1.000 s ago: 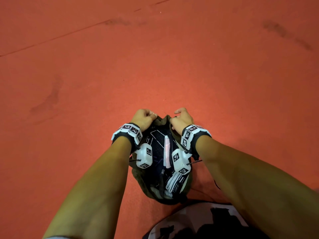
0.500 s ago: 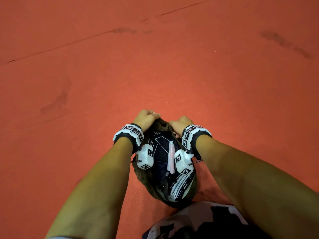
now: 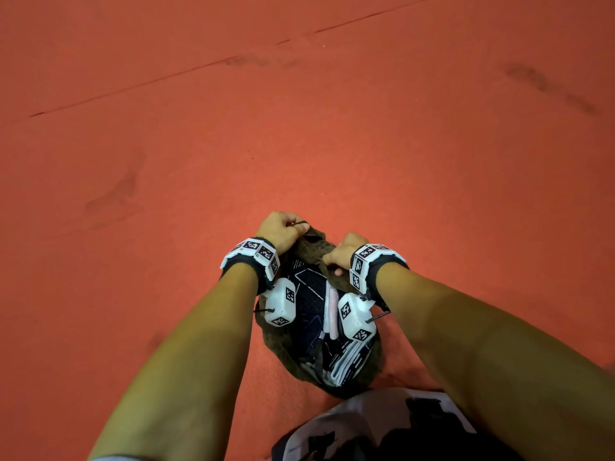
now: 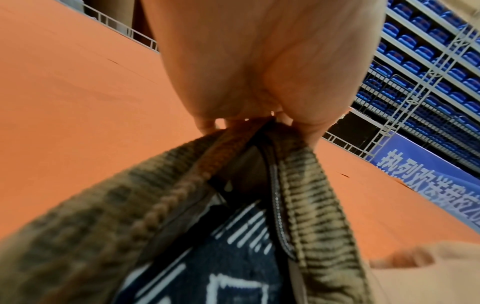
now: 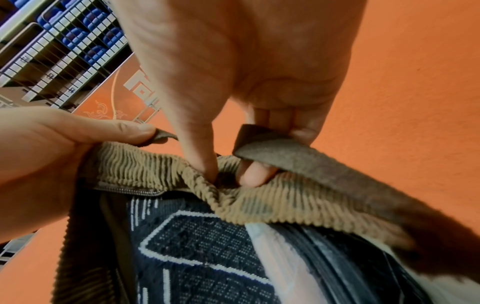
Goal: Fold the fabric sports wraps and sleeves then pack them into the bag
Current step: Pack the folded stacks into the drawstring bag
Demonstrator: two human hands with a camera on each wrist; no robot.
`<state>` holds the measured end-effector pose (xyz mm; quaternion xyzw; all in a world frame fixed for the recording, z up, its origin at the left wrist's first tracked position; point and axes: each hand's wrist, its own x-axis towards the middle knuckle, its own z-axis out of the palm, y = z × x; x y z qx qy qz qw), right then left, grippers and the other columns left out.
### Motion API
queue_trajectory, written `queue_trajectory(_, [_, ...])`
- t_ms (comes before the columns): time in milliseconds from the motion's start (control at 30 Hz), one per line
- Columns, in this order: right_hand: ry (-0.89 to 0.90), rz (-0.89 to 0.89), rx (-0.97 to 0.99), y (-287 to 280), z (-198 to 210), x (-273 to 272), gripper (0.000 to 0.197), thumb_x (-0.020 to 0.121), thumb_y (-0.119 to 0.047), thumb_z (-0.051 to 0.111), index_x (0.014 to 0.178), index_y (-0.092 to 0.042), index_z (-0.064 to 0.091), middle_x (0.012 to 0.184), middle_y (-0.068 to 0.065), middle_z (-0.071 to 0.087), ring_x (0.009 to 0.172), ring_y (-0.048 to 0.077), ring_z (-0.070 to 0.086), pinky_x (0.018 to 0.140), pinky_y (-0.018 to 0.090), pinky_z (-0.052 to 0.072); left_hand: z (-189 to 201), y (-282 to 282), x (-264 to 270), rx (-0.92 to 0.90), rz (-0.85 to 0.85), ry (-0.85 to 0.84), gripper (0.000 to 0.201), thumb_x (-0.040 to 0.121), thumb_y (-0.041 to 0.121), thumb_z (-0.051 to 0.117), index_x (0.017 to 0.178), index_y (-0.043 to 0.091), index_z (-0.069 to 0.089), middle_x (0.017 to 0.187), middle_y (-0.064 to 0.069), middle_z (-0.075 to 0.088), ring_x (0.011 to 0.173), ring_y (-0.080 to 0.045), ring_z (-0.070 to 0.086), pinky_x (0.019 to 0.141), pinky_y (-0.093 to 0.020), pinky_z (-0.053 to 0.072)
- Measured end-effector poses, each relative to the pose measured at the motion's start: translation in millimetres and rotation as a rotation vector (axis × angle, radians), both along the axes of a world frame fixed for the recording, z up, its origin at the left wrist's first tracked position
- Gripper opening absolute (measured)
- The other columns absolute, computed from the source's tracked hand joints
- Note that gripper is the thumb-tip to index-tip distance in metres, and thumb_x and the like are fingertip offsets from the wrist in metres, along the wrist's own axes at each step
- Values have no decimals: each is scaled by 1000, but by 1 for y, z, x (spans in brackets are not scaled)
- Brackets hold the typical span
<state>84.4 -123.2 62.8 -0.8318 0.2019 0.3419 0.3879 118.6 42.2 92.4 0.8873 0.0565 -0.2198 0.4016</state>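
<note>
A brown corduroy bag (image 3: 276, 344) sits on the red floor between my forearms, its mouth open toward me. Folded dark navy wraps with white patterns (image 3: 306, 294) and a white striped sleeve (image 3: 349, 361) lie packed inside. My left hand (image 3: 283, 227) grips the far end of the bag's rim (image 4: 249, 131) where the zipper (image 4: 278, 205) ends. My right hand (image 3: 342, 254) pinches the corduroy rim (image 5: 226, 181) between thumb and fingers, beside a brown strap (image 5: 285, 152).
Red sports flooring (image 3: 299, 128) stretches all around, with faint scuffs and a seam line. My patterned shorts (image 3: 382, 427) show at the bottom edge. Blue stadium seats (image 4: 428, 51) and a blue banner (image 4: 428, 174) appear in the left wrist view.
Both hands keep their hold on the bag's far rim. The hands and bag have drifted slightly toward me, and the left hand now sits a little farther forward than the right.
</note>
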Motion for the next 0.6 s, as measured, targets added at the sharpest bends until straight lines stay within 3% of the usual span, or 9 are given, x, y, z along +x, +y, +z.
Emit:
queue_trajectory(67, [5, 1, 7, 0, -3, -2, 33, 74, -31, 82, 90, -4, 70, 74, 11, 73, 69, 27, 70, 66, 35, 59, 0, 1, -1, -17, 19, -24, 17, 95, 20, 64, 94, 6, 74, 81, -6, 69, 74, -18, 62, 73, -28, 51])
queue_trajectory(100, [13, 4, 18, -1, -3, -2, 32, 74, -30, 82, 88, -4, 71, 76, 11, 74, 67, 27, 69, 67, 36, 59, -1, 1, -1, -13, 26, -22, 18, 96, 20, 64, 94, 6, 74, 81, -7, 69, 74, -19, 61, 72, -27, 50])
queue_trajectory(200, [49, 16, 61, -4, -6, -3, 22, 81, -25, 80, 80, -5, 71, 63, 6, 72, 53, 20, 62, 57, 30, 57, -5, 0, 0, 4, 22, 18, 15, 95, 20, 64, 87, 11, 73, 76, -4, 68, 73, -19, 61, 72, -29, 51])
queue_trajectory(267, [48, 36, 43, -5, -8, -2, 21, 81, -26, 78, 76, -6, 70, 62, 5, 71, 54, 20, 62, 60, 31, 58, -6, 0, 2, 33, -1, 37, 15, 95, 21, 65, 82, 14, 71, 75, -4, 67, 72, -19, 61, 73, -31, 52])
queue_trajectory(333, [29, 79, -20, -5, -10, 0, 27, 77, -35, 79, 79, -9, 69, 75, 7, 73, 66, 23, 65, 70, 35, 59, -7, 1, 4, 38, -4, 68, 16, 94, 21, 66, 81, 14, 72, 75, -4, 67, 71, -18, 60, 72, -31, 52])
queue_trajectory(433, [1, 134, -98, -5, -11, 2, 36, 77, -42, 79, 82, -13, 58, 83, 4, 63, 72, 23, 58, 58, 28, 47, -7, 3, 5, 31, 11, 110, 16, 92, 20, 67, 79, 12, 72, 72, -4, 65, 70, -17, 59, 71, -28, 50])
queue_trajectory(500, [-10, 155, -135, -3, -14, 4, 41, 76, -44, 79, 91, -12, 59, 94, 6, 60, 74, 22, 54, 57, 27, 42, -8, 5, 7, 35, 11, 129, 17, 91, 21, 68, 78, 12, 72, 72, -4, 65, 69, -17, 58, 70, -28, 50])
queue_trajectory(600, [-20, 167, -178, 3, -18, 9, 49, 73, -45, 79, 107, -13, 62, 124, 14, 54, 87, 26, 59, 68, 31, 51, -12, 7, 11, 42, 17, 139, 20, 91, 21, 69, 71, 17, 71, 69, -1, 66, 70, -15, 60, 70, -26, 50])
